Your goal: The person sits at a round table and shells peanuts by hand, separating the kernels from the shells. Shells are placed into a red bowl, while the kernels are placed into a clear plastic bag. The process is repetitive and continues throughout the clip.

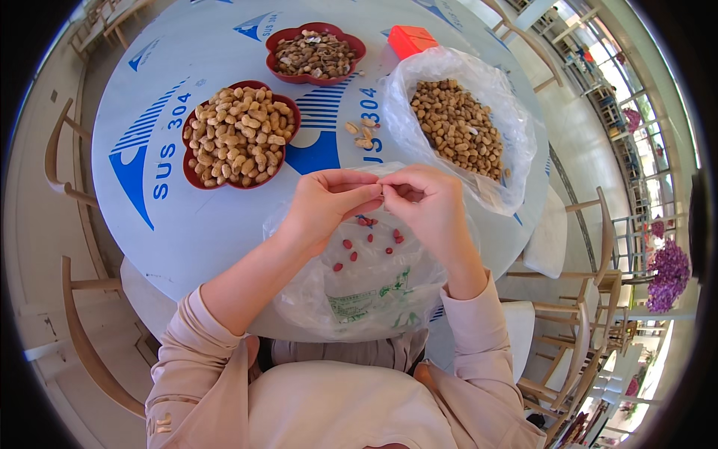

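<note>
My left hand [325, 205] and my right hand [423, 199] meet at the fingertips above a clear plastic bag [303, 286]. Thumbs and forefingers pinch a small thing between them, apparently a peanut, almost wholly hidden by the fingers. Several red-skinned peanut kernels [348, 244] lie scattered on the bag below, which bears green print. Beyond my left hand stands a red scalloped bowl [187, 160] heaped with unshelled peanuts [241, 134]. Past my right hand, an opened plastic bag [401, 106] holds many smaller-looking, browner peanuts [457, 120].
A second red scalloped bowl [275, 42] at the back contains peanut shells [314, 53]. Close to it sits an orange-red box [412, 40]. A few loose peanut shells [364, 134] lie mid-table. Wooden chairs [92, 337] surround the round, blue-printed table [224, 241].
</note>
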`<state>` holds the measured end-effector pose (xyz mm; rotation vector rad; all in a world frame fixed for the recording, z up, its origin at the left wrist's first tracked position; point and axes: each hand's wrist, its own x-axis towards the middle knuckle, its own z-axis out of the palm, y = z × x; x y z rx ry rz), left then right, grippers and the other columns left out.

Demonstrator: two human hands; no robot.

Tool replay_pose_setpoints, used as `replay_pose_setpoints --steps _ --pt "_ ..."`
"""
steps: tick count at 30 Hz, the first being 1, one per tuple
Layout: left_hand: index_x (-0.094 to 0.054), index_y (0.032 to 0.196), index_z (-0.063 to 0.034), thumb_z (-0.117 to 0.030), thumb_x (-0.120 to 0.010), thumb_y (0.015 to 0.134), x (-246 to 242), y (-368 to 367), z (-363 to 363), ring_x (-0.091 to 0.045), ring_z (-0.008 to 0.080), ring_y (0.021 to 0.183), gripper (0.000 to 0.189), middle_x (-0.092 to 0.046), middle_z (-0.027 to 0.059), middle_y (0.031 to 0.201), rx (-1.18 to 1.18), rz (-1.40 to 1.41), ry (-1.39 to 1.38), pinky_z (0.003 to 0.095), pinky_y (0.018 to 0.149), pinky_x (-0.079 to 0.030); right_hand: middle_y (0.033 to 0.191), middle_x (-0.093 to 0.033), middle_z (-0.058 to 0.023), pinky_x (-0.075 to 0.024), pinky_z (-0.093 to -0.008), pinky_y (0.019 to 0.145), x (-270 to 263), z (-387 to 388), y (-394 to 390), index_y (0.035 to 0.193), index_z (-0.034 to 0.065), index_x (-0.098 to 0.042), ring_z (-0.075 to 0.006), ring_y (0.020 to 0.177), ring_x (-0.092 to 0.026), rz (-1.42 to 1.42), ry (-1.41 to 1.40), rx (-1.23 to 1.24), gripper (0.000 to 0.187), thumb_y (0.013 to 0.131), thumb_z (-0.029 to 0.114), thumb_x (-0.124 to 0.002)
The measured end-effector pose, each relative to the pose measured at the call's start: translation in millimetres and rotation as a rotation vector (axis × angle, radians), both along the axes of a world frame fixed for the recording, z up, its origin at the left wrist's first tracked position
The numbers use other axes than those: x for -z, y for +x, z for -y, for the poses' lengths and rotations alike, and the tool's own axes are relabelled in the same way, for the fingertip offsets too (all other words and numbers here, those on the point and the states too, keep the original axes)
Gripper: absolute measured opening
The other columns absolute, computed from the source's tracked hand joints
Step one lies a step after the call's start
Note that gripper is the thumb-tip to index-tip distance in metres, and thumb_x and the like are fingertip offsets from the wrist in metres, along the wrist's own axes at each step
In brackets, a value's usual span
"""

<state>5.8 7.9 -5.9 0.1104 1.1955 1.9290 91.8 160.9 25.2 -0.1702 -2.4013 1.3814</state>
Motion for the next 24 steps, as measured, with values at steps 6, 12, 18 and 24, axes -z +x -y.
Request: replay_pose_setpoints --steps 6,12,18,24 --pt "-0.069 0.109 0.0069 -0.002 -0.072 0.088 1 -1 -1 -0.07 0.021 0.097 0.023 -0.071 0.0152 0.106 0.007 -0.011 -0.013 0.032 0.09 -0.058 0.081 -0.071 -0.009 -0.0542 -0.0247 0.063 3 2 0 0.087 -0.0032 -0.072 -0.0145 0.068 -0.068 0.031 -0.019 0.055 0.009 0.079 -0.001 -0.071" --pt "-0.068 0.11 0.0082 -0.002 -0.071 0.088 -1 -3 0 -0.07 0.0213 0.096 0.025 -0.07 0.0163 0.108 0.014 -0.01 -0.023 0.032 0.09 -0.058 0.082 -0.072 -0.0077 -0.0545 -0.0238 0.064 6 1 -1 0.088 -0.0022 -0.073 -0.0122 0.07 -0.068 0.096 -0.138 0.077 0.01 0.079 -0.001 -0.072" --pt "-0.067 0.112 0.0086 -0.001 -0.069 0.09 -4 -4 0 -0.069 0.0207 0.1 0.023 -0.07 0.0162 0.11 0.016 0.044 0.039 0.0296 0.091 -0.058 0.08 -0.072 -0.0072 -0.0537 -0.0227 0.063 6 -3 -5 0.091 -0.0029 -0.073 -0.0095 0.067 -0.066 0.147 -0.334 0.091 0.009 0.083 0.0 -0.07" --pt "-0.06 0.12 0.0095 0.0 -0.063 0.094 0 -11 1 -0.065 0.0207 0.109 0.028 -0.065 0.017 0.115 -0.144 0.308 0.196 0.0257 0.096 -0.056 0.079 -0.071 -0.0064 -0.0528 -0.0222 0.06 1 -19 -38 0.094 -0.0031 -0.073 -0.0094 0.067 -0.066 0.075 -0.221 0.036 0.009 0.089 -0.002 -0.065"
